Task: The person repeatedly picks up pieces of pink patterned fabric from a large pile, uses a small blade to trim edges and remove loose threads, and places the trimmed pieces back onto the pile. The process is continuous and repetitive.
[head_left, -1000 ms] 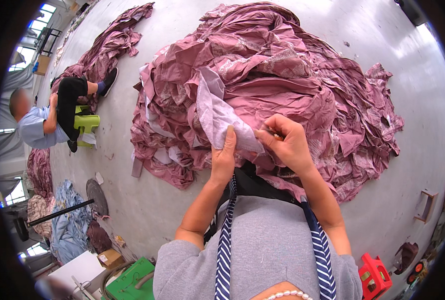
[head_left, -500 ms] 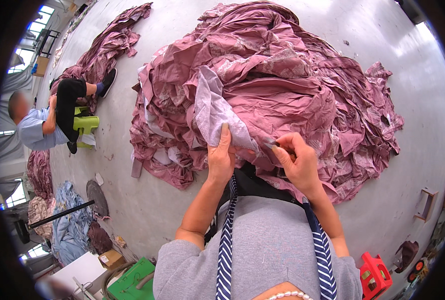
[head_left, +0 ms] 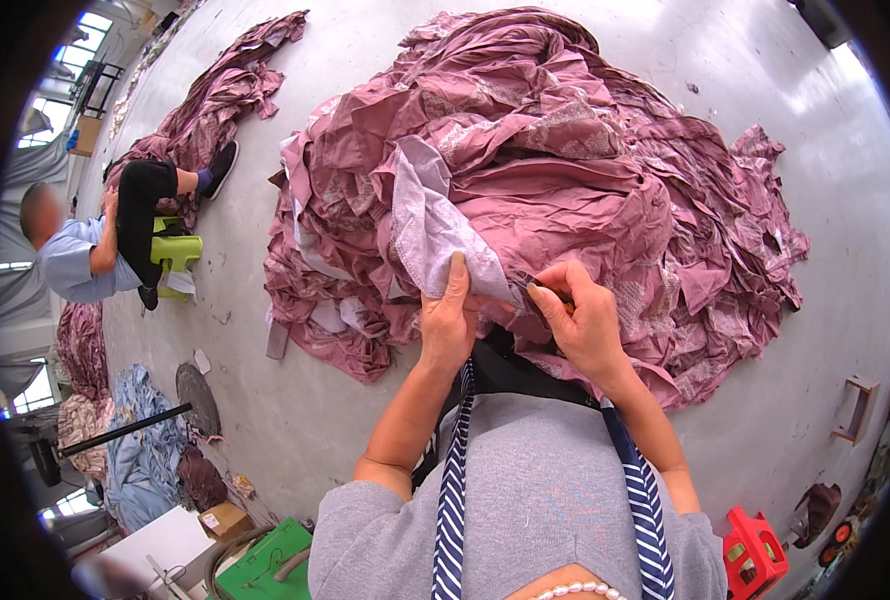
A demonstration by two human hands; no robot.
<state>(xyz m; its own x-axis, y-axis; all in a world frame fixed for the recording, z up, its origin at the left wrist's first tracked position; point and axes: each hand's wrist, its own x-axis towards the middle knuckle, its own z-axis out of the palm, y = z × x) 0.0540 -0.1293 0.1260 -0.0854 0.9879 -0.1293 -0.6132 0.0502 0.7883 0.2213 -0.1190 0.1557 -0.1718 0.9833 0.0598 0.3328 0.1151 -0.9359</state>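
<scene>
A big heap of crumpled mauve-pink patterned fabric (head_left: 565, 215) lies on the floor in front of me. Its pale underside shows on a turned-back flap (head_left: 440, 230). My left hand (head_left: 450, 315) is closed on the lower edge of this flap, thumb on top. Just to the right, my right hand (head_left: 583, 325) is closed around small thread snips (head_left: 527, 284), mostly hidden in the fingers. Their dark tip is at the fabric's edge, close to my left fingertips. Whether the blades touch the cloth I cannot tell.
At the left a person (head_left: 90, 255) sits on a green stool (head_left: 177, 252) beside another long mauve pile (head_left: 210, 115). Light-blue cloth (head_left: 143, 445) lies lower left, near a green board (head_left: 265, 560). A red stool (head_left: 755, 555) stands lower right.
My right hand has moved slightly left with the snips, bringing their tip closer to my left fingers. My left hand keeps its hold on the flap.
</scene>
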